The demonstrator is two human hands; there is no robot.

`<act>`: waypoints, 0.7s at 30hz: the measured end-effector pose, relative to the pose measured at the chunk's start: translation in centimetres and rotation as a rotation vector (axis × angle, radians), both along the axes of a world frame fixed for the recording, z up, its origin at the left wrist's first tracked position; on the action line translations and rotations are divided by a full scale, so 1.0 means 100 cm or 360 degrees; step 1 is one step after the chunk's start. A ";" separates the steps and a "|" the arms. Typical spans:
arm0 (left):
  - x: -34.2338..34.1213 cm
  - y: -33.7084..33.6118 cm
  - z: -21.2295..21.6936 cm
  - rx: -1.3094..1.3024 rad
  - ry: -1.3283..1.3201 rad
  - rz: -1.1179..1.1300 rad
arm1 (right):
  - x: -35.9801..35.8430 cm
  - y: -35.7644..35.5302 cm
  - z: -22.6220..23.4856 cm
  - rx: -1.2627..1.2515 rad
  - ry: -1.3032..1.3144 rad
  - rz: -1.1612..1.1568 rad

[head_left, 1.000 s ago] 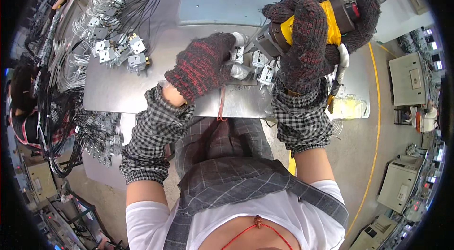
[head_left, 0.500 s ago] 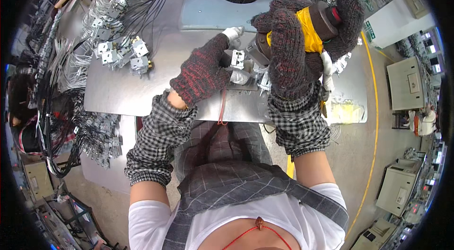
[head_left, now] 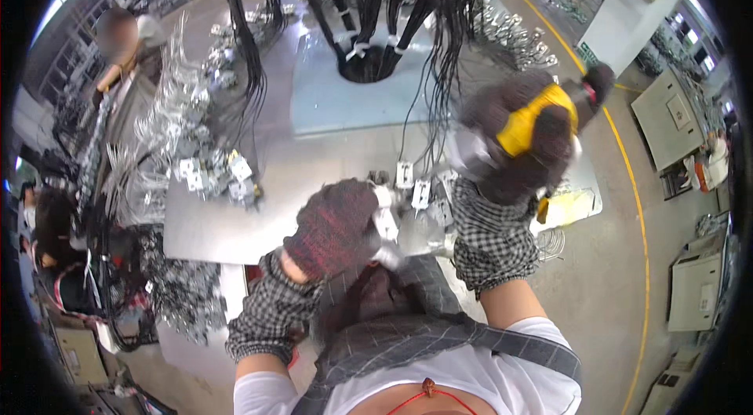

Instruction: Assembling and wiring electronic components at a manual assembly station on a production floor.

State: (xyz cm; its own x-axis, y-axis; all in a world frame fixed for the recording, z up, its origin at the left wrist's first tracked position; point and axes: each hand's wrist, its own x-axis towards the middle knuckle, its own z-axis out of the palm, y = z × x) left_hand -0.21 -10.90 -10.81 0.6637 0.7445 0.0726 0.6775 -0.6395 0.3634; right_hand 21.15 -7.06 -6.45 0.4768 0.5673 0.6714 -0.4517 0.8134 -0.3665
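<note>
One silver metal block (head_left: 385, 225), pinched by the left hand (head_left: 333, 228), now comes clear of the yellow-taped dark tool (head_left: 522, 131) the right hand (head_left: 551, 147) grips

Shiny grey metal table (head_left: 235, 231), edges bowed by lens. Blue-grey panel (head_left: 318, 111) on far middle, dark round hole (head_left: 365, 70) in it (black cables (head_left: 392, 19) rise there, white ties round them). Left side: pale wires (head_left: 161, 121), cluster of metal connectors (head_left: 238, 170). Near right: small white-faced connectors (head_left: 421, 194), partly blurred. Right corner: yellow patch (head_left: 570, 207).
</note>
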 end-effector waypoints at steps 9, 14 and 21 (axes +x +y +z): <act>0.075 0.150 0.061 0.0014 -0.0751 0.0099 | 0.034 -0.034 0.026 0.0438 0.0113 0.0203; 0.129 0.193 0.077 -0.0296 -0.1012 0.0185 | 0.041 -0.047 0.028 0.0556 0.0108 0.0260; 0.142 0.161 0.106 -0.0664 -0.2847 0.0338 | 0.074 -0.061 0.041 0.0271 0.0079 0.0179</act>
State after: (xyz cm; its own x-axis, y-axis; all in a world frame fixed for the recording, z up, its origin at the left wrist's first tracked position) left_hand 13.98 5.20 -0.24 -0.0842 0.9471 0.3097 -0.5995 -0.2964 0.7435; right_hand 28.55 -13.14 -2.40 0.4518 0.4990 0.7395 -0.5573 0.8051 -0.2028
